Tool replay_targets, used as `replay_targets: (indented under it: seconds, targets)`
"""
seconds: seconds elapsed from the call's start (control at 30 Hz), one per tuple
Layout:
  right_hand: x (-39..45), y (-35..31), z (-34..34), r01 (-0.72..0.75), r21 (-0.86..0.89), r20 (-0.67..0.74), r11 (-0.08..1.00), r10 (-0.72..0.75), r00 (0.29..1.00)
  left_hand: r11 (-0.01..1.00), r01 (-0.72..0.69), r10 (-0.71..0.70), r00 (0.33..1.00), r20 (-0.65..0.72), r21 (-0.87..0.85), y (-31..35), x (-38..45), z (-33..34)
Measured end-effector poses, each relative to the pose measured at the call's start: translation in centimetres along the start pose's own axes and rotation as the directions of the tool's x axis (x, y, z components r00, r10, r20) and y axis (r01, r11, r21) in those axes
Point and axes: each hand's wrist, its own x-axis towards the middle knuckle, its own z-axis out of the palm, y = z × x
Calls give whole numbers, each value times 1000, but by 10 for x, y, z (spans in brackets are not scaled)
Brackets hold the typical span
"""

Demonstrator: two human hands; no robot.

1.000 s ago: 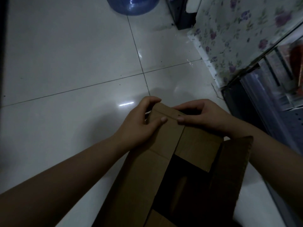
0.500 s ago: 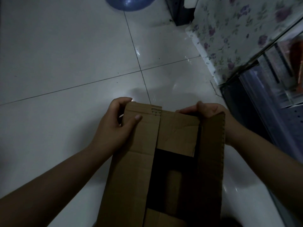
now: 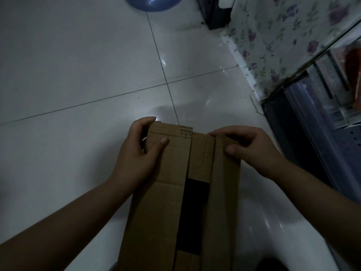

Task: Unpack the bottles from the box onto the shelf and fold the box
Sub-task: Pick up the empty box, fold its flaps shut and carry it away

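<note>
A brown cardboard box (image 3: 162, 210) stands on the white tiled floor in front of me, its long flaps folded nearly shut, with a dark gap left down the middle. My left hand (image 3: 136, 153) grips the far left corner, thumb on top of the left flap. My right hand (image 3: 248, 147) presses the right flap down at the far right corner. No bottles show through the gap. The shelf (image 3: 322, 122) with a clear cover stands at the right.
A floral-covered cabinet (image 3: 283, 34) stands at the back right beside the shelf. A blue water jug (image 3: 152, 2) sits at the top edge. A dark stand (image 3: 214, 14) is next to it. The tiled floor (image 3: 68, 75) spreads to the left.
The right flap, which stood up a second ago, has been folded down over the opening by my right hand. The box has turned straighter toward me. My left hand keeps its grip.
</note>
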Motion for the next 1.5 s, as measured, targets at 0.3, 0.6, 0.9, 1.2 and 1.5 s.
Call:
replay_targets:
  seconds: [0.3, 0.6, 0.9, 1.2, 1.5]
  targets:
    - [1, -7, 14, -32, -192, -64, 981, 20, 998, 979, -129, 136, 990, -34, 155, -3, -9, 6]
    - [15, -18, 25, -39, -438, -52, 898, 18, 998, 728, -319, 249, 948, 200, 606, 9, -3, 9]
    - [31, -21, 35, -37, -574, -202, 818, -98, 975, 663, -382, 260, 924, 280, 644, 17, 30, 10]
    - [26, -25, 29, -152, -487, -264, 860, 20, 964, 755, 28, 103, 982, -161, 655, 8, 44, -20]
    - [1, -29, 2, -268, -556, -289, 787, 119, 950, 782, 306, -162, 941, -297, 542, -16, 30, -71]
